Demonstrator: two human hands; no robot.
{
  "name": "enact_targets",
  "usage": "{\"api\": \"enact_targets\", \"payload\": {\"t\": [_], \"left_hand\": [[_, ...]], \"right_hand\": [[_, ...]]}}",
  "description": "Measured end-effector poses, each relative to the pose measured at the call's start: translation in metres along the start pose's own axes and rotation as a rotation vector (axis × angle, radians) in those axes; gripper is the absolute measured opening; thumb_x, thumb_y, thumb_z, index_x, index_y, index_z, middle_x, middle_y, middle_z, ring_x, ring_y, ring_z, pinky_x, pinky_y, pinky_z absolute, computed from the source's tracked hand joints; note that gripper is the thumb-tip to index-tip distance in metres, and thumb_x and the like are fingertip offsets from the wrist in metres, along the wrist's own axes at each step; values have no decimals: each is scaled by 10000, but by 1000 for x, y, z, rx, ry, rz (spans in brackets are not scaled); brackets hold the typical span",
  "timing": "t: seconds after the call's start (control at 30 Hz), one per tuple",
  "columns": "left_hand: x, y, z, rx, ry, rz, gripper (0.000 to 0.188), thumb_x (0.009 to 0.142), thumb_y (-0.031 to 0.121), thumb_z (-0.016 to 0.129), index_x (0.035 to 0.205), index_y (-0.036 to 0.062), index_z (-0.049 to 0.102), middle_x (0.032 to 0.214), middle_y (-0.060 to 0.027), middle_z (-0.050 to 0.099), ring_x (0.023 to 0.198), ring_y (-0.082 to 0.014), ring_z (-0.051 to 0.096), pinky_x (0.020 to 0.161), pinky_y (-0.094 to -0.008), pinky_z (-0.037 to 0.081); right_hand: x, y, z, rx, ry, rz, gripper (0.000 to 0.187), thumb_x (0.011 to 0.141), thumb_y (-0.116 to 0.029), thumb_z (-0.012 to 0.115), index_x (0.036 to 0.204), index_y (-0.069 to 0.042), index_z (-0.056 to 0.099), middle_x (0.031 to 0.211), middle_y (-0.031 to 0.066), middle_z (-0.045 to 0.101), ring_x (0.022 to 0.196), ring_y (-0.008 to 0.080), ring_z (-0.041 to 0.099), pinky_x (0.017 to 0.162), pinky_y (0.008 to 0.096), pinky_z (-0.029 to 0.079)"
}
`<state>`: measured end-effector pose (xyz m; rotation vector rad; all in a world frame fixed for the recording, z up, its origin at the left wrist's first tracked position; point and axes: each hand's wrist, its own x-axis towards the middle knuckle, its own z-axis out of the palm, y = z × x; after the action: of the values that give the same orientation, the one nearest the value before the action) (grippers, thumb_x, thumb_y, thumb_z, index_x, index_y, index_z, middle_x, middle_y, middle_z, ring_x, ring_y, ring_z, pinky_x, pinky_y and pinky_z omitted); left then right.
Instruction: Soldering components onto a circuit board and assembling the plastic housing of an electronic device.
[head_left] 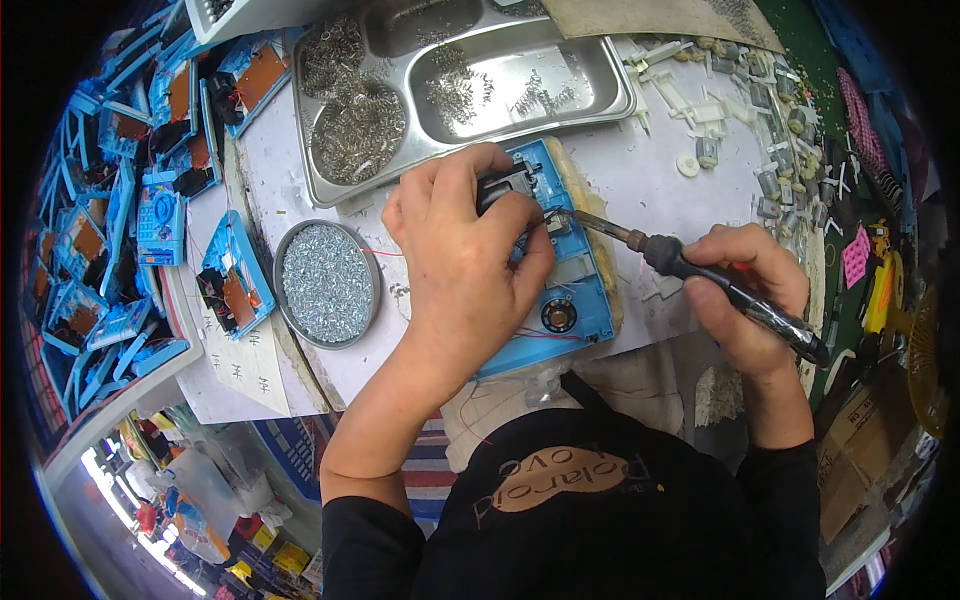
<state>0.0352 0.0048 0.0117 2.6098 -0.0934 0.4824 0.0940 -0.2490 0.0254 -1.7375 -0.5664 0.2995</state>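
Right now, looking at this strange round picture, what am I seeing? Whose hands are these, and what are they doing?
No machine here: a person wears a wide-angle camera on the head, looking down, so the edges bend. The arms coming in from below are the person's own. The left hand presses down on a blue plastic case lying open on the white table. The right hand holds a soldering iron, its tip at the case beside the left fingers. Nearby are a round tin of screws, a steel tray with small springs, and a pile of more blue cases at the left.
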Motion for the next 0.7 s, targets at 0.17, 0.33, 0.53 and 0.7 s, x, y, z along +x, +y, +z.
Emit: {"api": "enact_targets", "payload": {"t": [0.17, 0.33, 0.53, 0.7], "left_hand": [[0, 0, 0, -6, 3, -2, 146, 695, 108, 769, 829, 89, 714, 1176, -85, 607, 1082, -323, 516, 958, -476, 335], [-1, 0, 1, 3, 10, 4, 158, 696, 107, 769, 844, 91, 715, 1184, -88, 603, 1085, -324, 516, 954, -479, 335], [-1, 1, 0, 18, 10, 14, 164, 696, 104, 767, 852, 86, 716, 1169, -92, 600, 1086, -325, 516, 948, -479, 333], [-1, 1, -1, 15, -8, 10, 164, 699, 104, 763, 856, 81, 719, 1160, -92, 599, 1088, -318, 514, 950, -481, 330]], "right_hand": [[2, 1, 3, -41, -10, -28, 220, 860, -118, 798, 1030, -13, 706, 746, -9, 639, 643, 41, 535, 592, 215, 395], [5, 1, 3, -88, -23, -79, 238, 826, -107, 810, 1025, -25, 708, 740, 17, 653, 613, 75, 554, 568, 233, 407], [9, 8, 8, -276, -71, -413, 274, 733, -36, 808, 984, -36, 698, 681, 64, 617, 544, 190, 558, 495, 305, 414], [8, 12, 8, -349, -74, -567, 291, 690, 2, 806, 957, -28, 695, 663, 67, 605, 537, 218, 557, 490, 312, 428]]}}
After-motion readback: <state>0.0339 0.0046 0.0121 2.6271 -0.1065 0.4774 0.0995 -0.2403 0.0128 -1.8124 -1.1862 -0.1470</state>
